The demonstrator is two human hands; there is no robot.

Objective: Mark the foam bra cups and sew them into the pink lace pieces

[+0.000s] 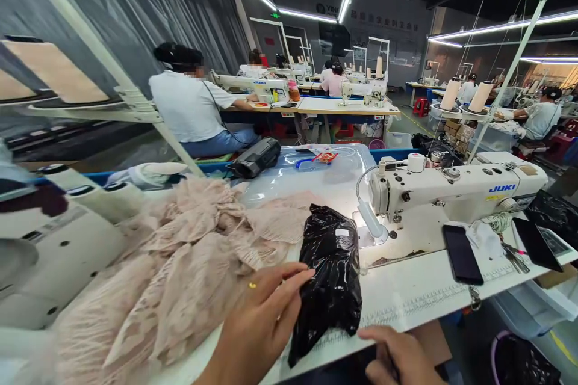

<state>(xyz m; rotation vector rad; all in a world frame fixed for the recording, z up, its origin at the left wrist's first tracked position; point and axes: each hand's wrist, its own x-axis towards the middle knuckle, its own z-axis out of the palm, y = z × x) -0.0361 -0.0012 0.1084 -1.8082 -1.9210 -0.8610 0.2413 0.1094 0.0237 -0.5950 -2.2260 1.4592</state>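
A black plastic bag (332, 274) lies on the white sewing table (419, 289) in front of me. My left hand (259, 319) rests beside it with fingers stretched out, its fingertips touching the bag's left side. My right hand (397, 355) is at the table's near edge just below the bag, fingers curled; what it holds, if anything, is hidden. A heap of pale pink lace fabric (180, 264) spreads across the table to the left.
A white JUKI sewing machine (456, 189) stands at the right, with a dark phone (462, 252) and scissors (512, 255) in front of it. A second machine (49, 240) is at the left. Other people sit at tables behind.
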